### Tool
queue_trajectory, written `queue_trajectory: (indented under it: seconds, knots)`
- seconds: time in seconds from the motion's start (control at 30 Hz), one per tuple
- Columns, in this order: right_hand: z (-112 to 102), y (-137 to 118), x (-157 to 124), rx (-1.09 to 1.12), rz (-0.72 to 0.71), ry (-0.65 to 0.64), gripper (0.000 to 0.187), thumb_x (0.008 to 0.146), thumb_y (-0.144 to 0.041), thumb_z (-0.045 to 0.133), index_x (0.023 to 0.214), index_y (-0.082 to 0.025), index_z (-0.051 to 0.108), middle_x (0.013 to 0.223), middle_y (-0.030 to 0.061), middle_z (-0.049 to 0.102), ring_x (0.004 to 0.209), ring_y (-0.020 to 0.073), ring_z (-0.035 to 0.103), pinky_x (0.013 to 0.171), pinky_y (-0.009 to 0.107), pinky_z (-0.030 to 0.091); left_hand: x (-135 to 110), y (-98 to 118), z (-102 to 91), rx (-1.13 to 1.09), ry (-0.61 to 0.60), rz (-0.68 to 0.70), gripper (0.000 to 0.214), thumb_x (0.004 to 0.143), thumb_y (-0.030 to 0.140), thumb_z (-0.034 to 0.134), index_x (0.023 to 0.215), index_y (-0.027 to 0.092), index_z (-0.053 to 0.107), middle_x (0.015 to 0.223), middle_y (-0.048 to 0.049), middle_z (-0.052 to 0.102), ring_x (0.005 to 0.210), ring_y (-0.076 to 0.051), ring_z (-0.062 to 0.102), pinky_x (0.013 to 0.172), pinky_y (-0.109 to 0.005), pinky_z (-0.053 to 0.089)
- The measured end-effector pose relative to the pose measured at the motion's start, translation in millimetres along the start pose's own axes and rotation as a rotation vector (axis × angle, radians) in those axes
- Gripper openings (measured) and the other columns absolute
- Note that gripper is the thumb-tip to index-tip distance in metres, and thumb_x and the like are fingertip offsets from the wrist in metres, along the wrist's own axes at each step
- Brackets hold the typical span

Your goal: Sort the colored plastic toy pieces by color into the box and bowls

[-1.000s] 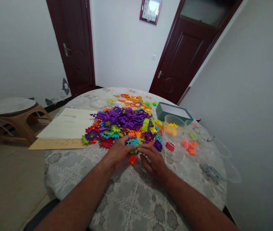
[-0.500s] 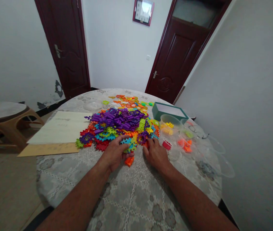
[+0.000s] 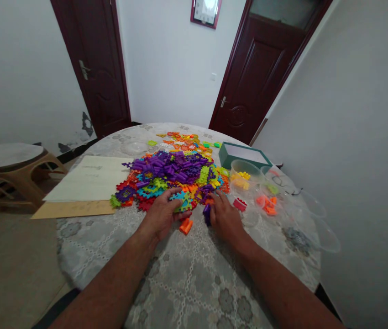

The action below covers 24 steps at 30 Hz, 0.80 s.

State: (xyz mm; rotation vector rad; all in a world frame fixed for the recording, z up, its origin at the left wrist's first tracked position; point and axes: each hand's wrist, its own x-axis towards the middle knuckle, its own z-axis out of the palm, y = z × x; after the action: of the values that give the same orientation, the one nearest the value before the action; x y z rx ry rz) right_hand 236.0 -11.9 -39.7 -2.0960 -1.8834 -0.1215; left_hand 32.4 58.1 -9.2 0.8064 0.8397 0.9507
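Left hand (image 3: 161, 215) half-closed on teal-green plastic piece (image 3: 182, 201): light, stiff, best held by toothed edge | right hand (image 3: 226, 217) curled at purple piece (image 3: 207, 214), grip unclear

The left hand (image 3: 159, 214) curls its fingers over teal and green interlocking plastic pieces (image 3: 182, 201) at the near edge of a large heap of purple, red, orange and green pieces (image 3: 170, 176). The right hand (image 3: 226, 219) rests on the tablecloth with a purple piece (image 3: 207, 214) against its thumb side. An orange piece (image 3: 186, 226) lies between the hands. The round table (image 3: 194, 283) has a lace-patterned cloth. Toward its right edge stand a clear bowl of yellow pieces (image 3: 243, 176) and a teal box (image 3: 245, 154).
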Motion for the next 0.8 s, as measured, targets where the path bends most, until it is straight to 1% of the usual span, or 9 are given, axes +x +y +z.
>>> queue_trajectory:
  seconds: [0.07, 0.13, 0.2, 0.3, 0.37, 0.43, 0.57, 0.7, 0.8]
  knots:
    - [-1, 6, 3, -0.093, 0.088, -0.074, 0.047, 0.103, -0.017, 0.046, 0.149, -0.013, 0.055, 0.149, 0.0223, 0.057, 0.116, 0.0309, 0.069, 0.087, 0.041, 0.059, 0, 0, 0.4, 0.006, 0.013, -0.002, 0.049, 0.078, 0.007, 0.072, 0.126, 0.015, 0.063, 0.106, -0.0107, 0.067, 0.076, -0.019, 0.073, 0.075, -0.045, 0.070]
    - [-2, 9, 2, -0.097, 0.092, -0.132, 0.041, 0.103, -0.018, 0.045, 0.141, -0.015, 0.061, 0.137, 0.0191, 0.064, 0.106, 0.0298, 0.072, 0.084, 0.040, 0.058, -1, 0, 1.0, 0.012, 0.016, -0.003, 0.050, 0.079, 0.006, 0.071, 0.127, 0.015, 0.062, 0.105, -0.0103, 0.067, 0.076, -0.019, 0.073, 0.075, -0.045, 0.070]
    - [-1, 8, -2, -0.028, 0.027, -0.136, 0.038, 0.102, -0.016, 0.046, 0.134, -0.016, 0.066, 0.133, 0.0163, 0.066, 0.107, 0.0277, 0.071, 0.088, 0.038, 0.058, -2, 1, 1.5, 0.021, 0.014, 0.004, 0.051, 0.080, 0.006, 0.069, 0.129, 0.016, 0.061, 0.106, -0.0107, 0.068, 0.079, -0.020, 0.074, 0.076, -0.044, 0.070]
    - [4, 2, -8, 0.154, -0.159, -0.116, 0.042, 0.096, -0.008, 0.048, 0.133, -0.017, 0.066, 0.135, 0.0137, 0.066, 0.119, 0.0239, 0.067, 0.100, 0.033, 0.055, -3, 2, 1.9, 0.033, 0.029, 0.006, 0.052, 0.080, 0.006, 0.068, 0.131, 0.016, 0.060, 0.106, -0.0108, 0.070, 0.079, -0.018, 0.074, 0.075, -0.039, 0.069]
    - [9, 0, -10, 0.263, -0.264, -0.092, 0.045, 0.094, -0.007, 0.048, 0.134, -0.018, 0.066, 0.139, 0.0128, 0.066, 0.124, 0.0228, 0.065, 0.105, 0.034, 0.053, -2, 2, 1.4, 0.033, 0.040, 0.001, 0.055, 0.080, 0.006, 0.067, 0.133, 0.016, 0.059, 0.106, -0.0103, 0.072, 0.076, -0.016, 0.074, 0.073, -0.034, 0.068]
    - [13, 2, -9, 0.326, -0.295, -0.027, 0.046, 0.095, -0.008, 0.047, 0.135, -0.018, 0.065, 0.142, 0.0128, 0.064, 0.128, 0.0232, 0.063, 0.108, 0.036, 0.053, 0, 1, 0.4, 0.028, 0.044, 0.007, 0.055, 0.080, 0.006, 0.066, 0.134, 0.017, 0.059, 0.106, -0.0099, 0.072, 0.077, -0.016, 0.074, 0.072, -0.032, 0.067]
    - [18, 13, -2, 0.294, -0.173, 0.089, 0.040, 0.103, -0.020, 0.048, 0.139, -0.018, 0.064, 0.143, 0.0154, 0.064, 0.132, 0.0272, 0.061, 0.110, 0.043, 0.051, 3, -1, -1.0, 0.041, 0.051, 0.041, 0.054, 0.079, 0.006, 0.067, 0.132, 0.018, 0.061, 0.111, -0.0096, 0.071, 0.084, -0.017, 0.074, 0.077, -0.035, 0.068]
    - [21, 23, 4, 0.206, -0.055, -0.007, 0.037, 0.104, -0.033, 0.056, 0.136, -0.018, 0.067, 0.131, 0.0166, 0.068, 0.124, 0.0295, 0.065, 0.107, 0.042, 0.051, 1, -1, 0.9, 0.070, 0.041, 0.026, 0.059, 0.080, 0.006, 0.066, 0.137, 0.019, 0.058, 0.104, -0.0075, 0.072, 0.077, -0.016, 0.074, 0.074, -0.033, 0.066]
    - [23, 26, 7, 0.246, -0.006, -0.052, 0.042, 0.100, -0.036, 0.062, 0.138, -0.018, 0.066, 0.125, 0.0160, 0.070, 0.117, 0.0291, 0.067, 0.101, 0.040, 0.051, -2, 0, 3.0, 0.085, 0.037, 0.027, 0.059, 0.081, 0.008, 0.067, 0.138, 0.020, 0.057, 0.102, -0.0059, 0.072, 0.070, -0.014, 0.073, 0.070, -0.030, 0.064]
